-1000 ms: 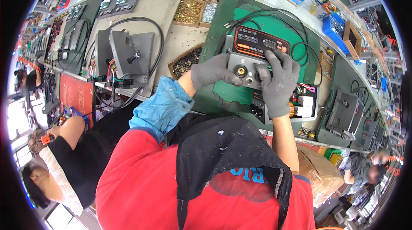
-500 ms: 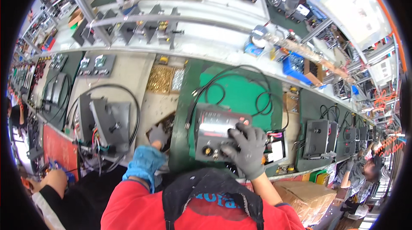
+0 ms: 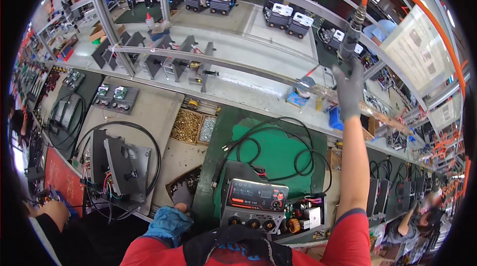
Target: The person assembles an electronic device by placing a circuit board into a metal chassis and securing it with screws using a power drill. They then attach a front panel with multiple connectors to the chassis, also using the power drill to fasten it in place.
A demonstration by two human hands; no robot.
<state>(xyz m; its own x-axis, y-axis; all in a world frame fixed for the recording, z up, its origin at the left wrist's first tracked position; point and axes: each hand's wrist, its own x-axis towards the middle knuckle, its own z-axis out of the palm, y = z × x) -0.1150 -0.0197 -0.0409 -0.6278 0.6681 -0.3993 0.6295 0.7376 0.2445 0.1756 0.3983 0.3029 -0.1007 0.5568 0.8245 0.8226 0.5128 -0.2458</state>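
My right hand, in a grey glove, is raised at the far right with its fingers apart. Just above its fingertips hangs a grey power screwdriver on an orange air hose. My left hand, gloved with a blue cloth cuff, reaches into a small tray of dark screws; its fingers look pressed together, and what they hold is hidden. Before me stands a welding machine's front panel with a knob and round sockets, tilted back. Beside it lie its open internals, with a copper coil and wires.
A black power cable loops over the green mat. Bins of brass fittings and silver screws sit left of it. Another half-built grey housing stands farther left. A metal rail crosses in front of the back shelf.
My right hand has left the front panel and gone up to the hanging screwdriver. My left hand stays at the screw tray. The view has tilted upward, and the panel now shows uncovered.
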